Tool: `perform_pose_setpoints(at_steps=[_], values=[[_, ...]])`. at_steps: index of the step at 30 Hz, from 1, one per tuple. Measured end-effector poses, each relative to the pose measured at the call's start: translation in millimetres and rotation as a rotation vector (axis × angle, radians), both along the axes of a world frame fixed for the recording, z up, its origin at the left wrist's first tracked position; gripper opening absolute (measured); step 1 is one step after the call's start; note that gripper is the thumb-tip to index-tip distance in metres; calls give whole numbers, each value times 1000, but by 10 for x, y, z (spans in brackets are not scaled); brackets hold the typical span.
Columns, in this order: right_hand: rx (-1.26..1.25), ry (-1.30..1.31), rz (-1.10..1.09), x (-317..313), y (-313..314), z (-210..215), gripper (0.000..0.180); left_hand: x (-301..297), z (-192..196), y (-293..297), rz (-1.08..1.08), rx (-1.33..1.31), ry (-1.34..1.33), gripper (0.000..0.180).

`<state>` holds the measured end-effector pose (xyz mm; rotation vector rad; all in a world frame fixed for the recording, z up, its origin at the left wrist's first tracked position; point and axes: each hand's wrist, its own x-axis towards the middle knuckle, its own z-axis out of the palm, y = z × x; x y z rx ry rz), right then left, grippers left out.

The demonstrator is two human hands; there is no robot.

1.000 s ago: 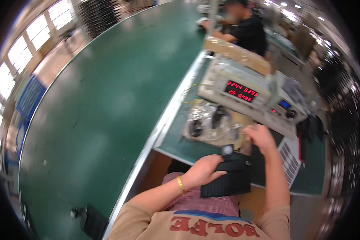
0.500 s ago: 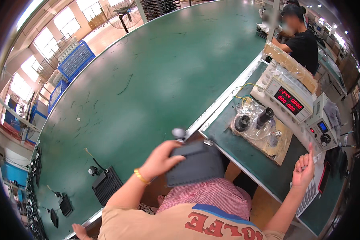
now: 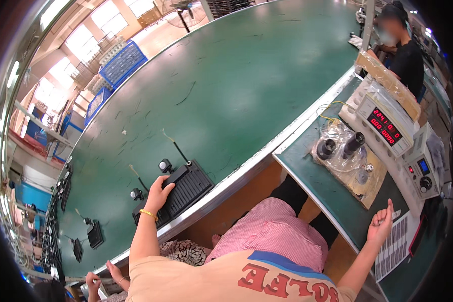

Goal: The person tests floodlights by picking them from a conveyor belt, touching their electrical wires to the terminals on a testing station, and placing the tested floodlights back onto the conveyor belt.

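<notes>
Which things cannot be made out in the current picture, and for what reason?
All in the head view:
Left hand: its back hides the palm and its hold on the front black unit.
Neighbouring black unit: partly covered by that wrist.
Standing fan: top cut off by upper edge.
Printed sheet: print too small to read.

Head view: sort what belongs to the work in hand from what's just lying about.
Work, most likely: black lamp under the left hand; wooden board; red-digit meter; paper sheet near the right hand.

Apparently just lying about: pale scrap on the green table; blue crate; fan.
</notes>
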<state>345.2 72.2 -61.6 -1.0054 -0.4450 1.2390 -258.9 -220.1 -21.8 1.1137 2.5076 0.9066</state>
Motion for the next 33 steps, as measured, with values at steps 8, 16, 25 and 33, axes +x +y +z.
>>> perform_pose_setpoints(at_steps=[8,16,25,33], values=[[15,44,100,50,-52,-39,33,-199,36,-725,101,-100,-104,32],[25,-18,129,32,-79,-18,32,-181,495,-918,179,-327,316,28],[43,-28,119,26,-101,-43,32,516,265,425,-427,-537,575,15],[34,-70,130,25,-101,-52,33,224,491,347,16,-147,-516,9]])
